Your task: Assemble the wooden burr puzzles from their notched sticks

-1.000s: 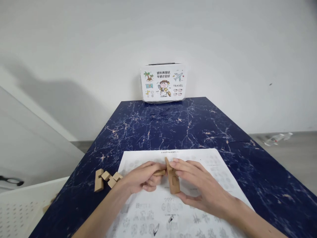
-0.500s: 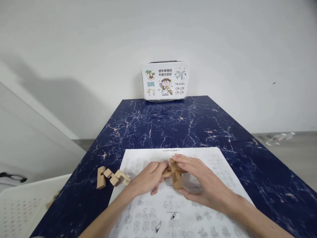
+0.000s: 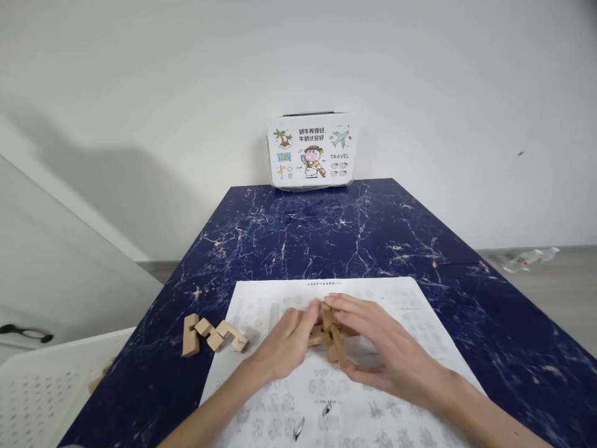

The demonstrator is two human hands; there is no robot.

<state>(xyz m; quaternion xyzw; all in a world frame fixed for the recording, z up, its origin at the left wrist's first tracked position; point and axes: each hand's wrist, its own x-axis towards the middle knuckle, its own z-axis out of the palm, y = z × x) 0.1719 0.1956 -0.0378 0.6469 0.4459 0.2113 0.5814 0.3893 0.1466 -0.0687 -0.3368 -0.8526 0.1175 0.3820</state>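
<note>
Both hands meet over a printed instruction sheet (image 3: 373, 410) on a dark blue marbled table (image 3: 354, 236). Between them is a cluster of interlocked wooden puzzle pieces (image 3: 332, 339), crossed at angles. My left hand (image 3: 284, 345) pinches the cluster from the left with its fingers curled. My right hand (image 3: 377, 348) wraps over it from the right, fingers above and thumb below. To the left of the sheet lie three loose notched wooden pieces (image 3: 212, 334), untouched.
A white illustrated box (image 3: 311, 150) marked TRAVEL stands at the table's far edge against the wall. A white perforated basket (image 3: 41, 392) sits low at the left. A clear plastic bottle (image 3: 529, 257) lies on the floor at the right.
The upright piece in my right hand and the bar in my left have been pushed together into a crossed cluster. My left hand moved right; the loose pieces now show fully.
</note>
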